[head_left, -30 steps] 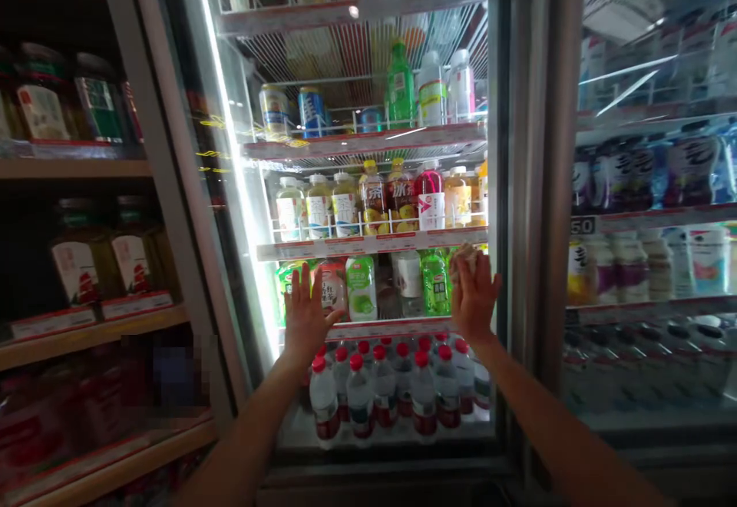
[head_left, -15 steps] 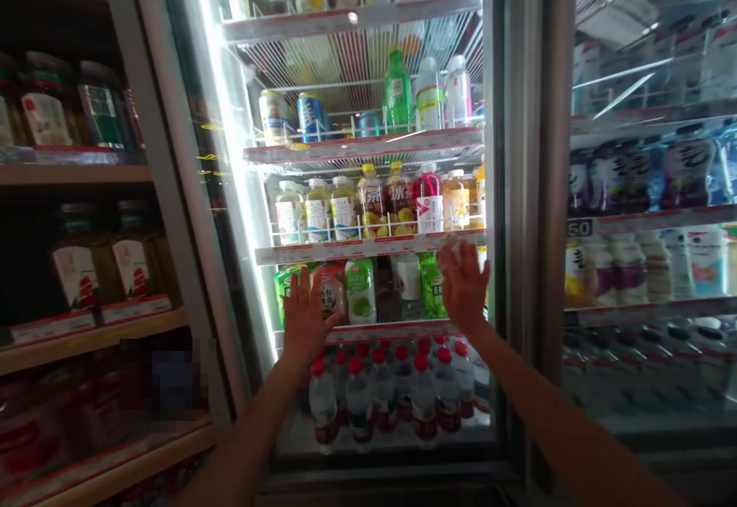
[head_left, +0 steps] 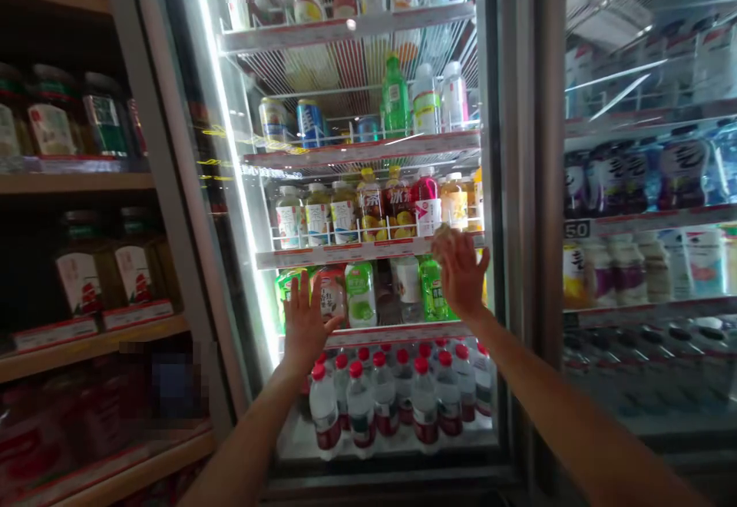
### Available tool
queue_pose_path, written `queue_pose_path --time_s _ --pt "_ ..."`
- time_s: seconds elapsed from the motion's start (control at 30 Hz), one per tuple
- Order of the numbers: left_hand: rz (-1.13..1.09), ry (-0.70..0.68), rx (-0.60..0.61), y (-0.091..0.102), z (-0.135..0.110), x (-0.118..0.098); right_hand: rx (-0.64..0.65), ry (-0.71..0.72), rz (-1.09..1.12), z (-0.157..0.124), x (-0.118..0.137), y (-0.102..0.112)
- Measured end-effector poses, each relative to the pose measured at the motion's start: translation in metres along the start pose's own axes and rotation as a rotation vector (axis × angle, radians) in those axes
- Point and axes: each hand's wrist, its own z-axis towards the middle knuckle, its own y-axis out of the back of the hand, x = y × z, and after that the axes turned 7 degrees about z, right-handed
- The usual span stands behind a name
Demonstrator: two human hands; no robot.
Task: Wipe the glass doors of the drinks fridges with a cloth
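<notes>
My left hand (head_left: 305, 330) is spread with fingers up in front of the lower drink shelf, and appears to lie flat against the glass of the fridge door. Behind its fingers are a green pack (head_left: 286, 292) and a reddish tea bottle (head_left: 332, 296). My right hand (head_left: 464, 276) is raised at the right side of the same door, thumb apart. Under its fingers shows a small pale, crumpled wad (head_left: 442, 240) that looks like a cloth; the hand partly hides it. A green drink pack (head_left: 433, 288) stands behind this hand.
Small bottles with red caps (head_left: 423, 399) fill the fridge floor. Several shelves of bottles and cans (head_left: 311, 123) rise above. A metal door frame (head_left: 518, 184) divides off another fridge at right. Wooden shelves (head_left: 86, 180) with bottles stand at left.
My right hand has shifted slightly up and left against the shelves, the pale wad with it. The left hand stays nearly in place. The view has tilted up a little.
</notes>
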Motion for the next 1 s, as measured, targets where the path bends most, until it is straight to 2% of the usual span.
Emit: queue_pose_path --time_s 0.07,0.1,0.17,0.3,0.37,0.4,0.5,0.6,0.67,0.7,0.77,0.9,0.97,1.0 --pt "-0.001 -0.001 -0.003 -0.001 0.0 0.0 -0.074 -0.18 -0.032 0.011 -0.023 0.003" --pt "-0.001 0.001 -0.003 -0.001 0.0 0.0 -0.099 -0.25 -0.032 0.016 -0.026 0.003" --pt "-0.002 0.0 -0.005 -0.001 0.0 0.0 -0.106 -0.288 -0.006 0.022 -0.014 -0.002" --pt "0.001 -0.001 0.001 0.002 0.0 -0.001 0.034 -0.057 0.085 0.015 0.051 -0.015" --pt "0.005 0.008 0.003 0.004 0.001 -0.003 0.083 0.054 0.108 0.01 0.068 -0.017" --pt "0.004 0.015 -0.004 0.006 0.001 -0.003 0.095 0.09 0.108 0.009 0.067 -0.016" --pt "-0.007 0.039 -0.047 0.011 0.007 -0.007 0.066 0.067 0.06 0.016 0.029 -0.007" --pt "-0.021 0.043 -0.091 0.019 0.023 -0.013 -0.046 -0.166 -0.016 0.033 -0.02 0.005" --pt "-0.031 0.044 -0.091 0.024 0.037 -0.019 -0.095 -0.266 -0.029 0.042 -0.031 0.006" --pt "-0.037 0.046 -0.08 0.026 0.044 -0.022 -0.094 -0.265 -0.021 0.044 -0.026 0.005" --pt "-0.043 0.042 -0.053 0.028 0.054 -0.027 -0.043 -0.162 0.019 0.041 -0.002 -0.001" --pt "-0.018 0.022 -0.028 0.03 0.059 -0.03 0.156 0.169 0.121 0.024 0.053 -0.012" --pt "-0.001 0.013 -0.017 0.03 0.058 -0.029 0.209 0.24 0.136 0.02 0.053 -0.011" --pt "0.006 0.011 -0.012 0.031 0.057 -0.028 0.203 0.221 0.124 0.021 0.044 -0.009"
